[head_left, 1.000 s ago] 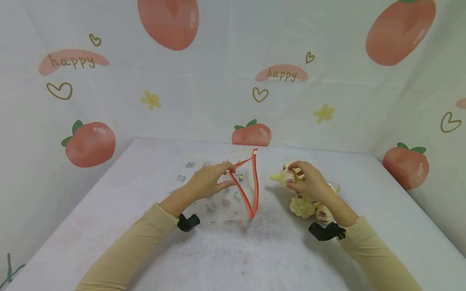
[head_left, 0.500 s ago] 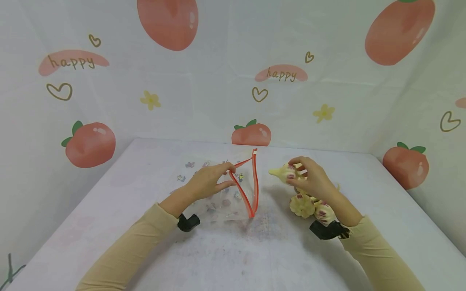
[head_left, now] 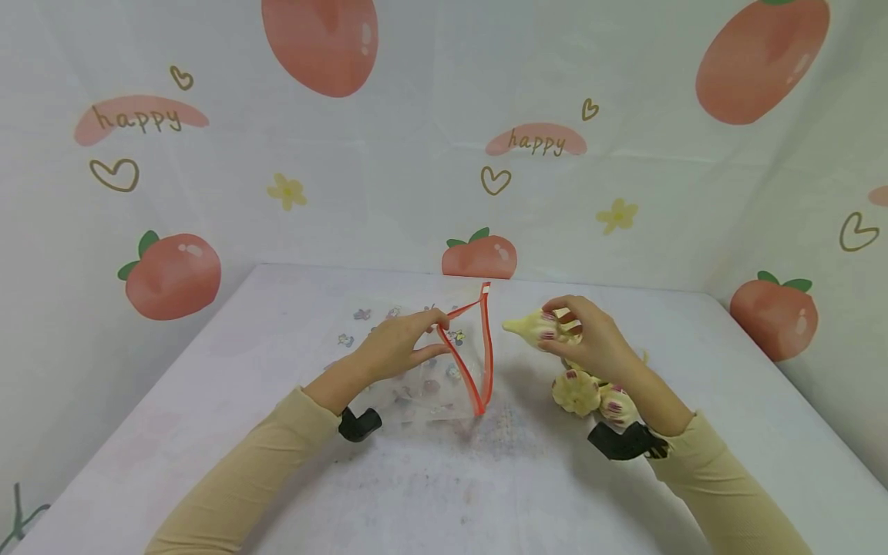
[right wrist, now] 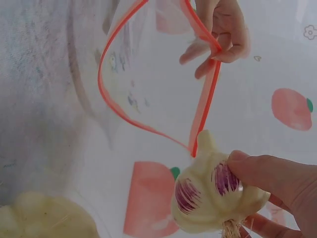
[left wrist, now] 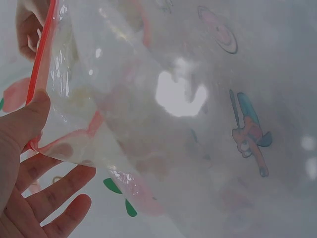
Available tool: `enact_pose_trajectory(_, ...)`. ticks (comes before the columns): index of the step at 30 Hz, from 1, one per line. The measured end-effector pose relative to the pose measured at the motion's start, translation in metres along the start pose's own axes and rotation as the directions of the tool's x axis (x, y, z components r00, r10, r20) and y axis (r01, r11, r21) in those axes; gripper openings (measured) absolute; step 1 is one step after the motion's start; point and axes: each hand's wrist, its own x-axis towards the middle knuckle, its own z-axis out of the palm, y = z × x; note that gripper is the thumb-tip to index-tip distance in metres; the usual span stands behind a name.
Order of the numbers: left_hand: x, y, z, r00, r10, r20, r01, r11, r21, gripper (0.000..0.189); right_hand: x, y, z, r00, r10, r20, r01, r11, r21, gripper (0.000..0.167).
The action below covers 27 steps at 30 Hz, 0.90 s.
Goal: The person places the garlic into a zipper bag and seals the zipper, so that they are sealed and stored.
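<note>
A clear zip bag point(head_left: 416, 385) with a red zip edge and small printed cartoon figures lies on the table, its mouth spread toward the right. My left hand point(head_left: 398, 344) pinches the near red edge between thumb and fingers; the left wrist view shows the thumb point(left wrist: 40, 106) on the strip. In my right hand point(head_left: 590, 335) is a garlic bulb point(right wrist: 213, 186), pale with purple streaks, its stem pointing left toward the bag's mouth. The bulb hangs above the table, a short gap from the red edge. Its roots face the right palm.
Below the right hand several more garlic bulbs point(head_left: 576, 393) lie grouped on the white table point(head_left: 430, 493). One bulb point(right wrist: 47, 218) shows at the lower left of the right wrist view. A white backdrop point(head_left: 388, 193) printed with red fruit stands behind the table.
My right hand has lifted the garlic bulb off the group and carried it slightly up and left, toward the bag. The left hand and the bag have stayed in place.
</note>
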Motion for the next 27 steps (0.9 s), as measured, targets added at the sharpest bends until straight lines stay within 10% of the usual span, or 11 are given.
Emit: enact_pose_trajectory(27, 0.001, 0.003, -0.005, 1.000, 0.014, -0.016, -0.014, 1.000, 0.016, 0.036, 0.004, -0.023, 0.018, 0.998, -0.031, 0.046, 0.026, 0.995, 0.095, 0.043)
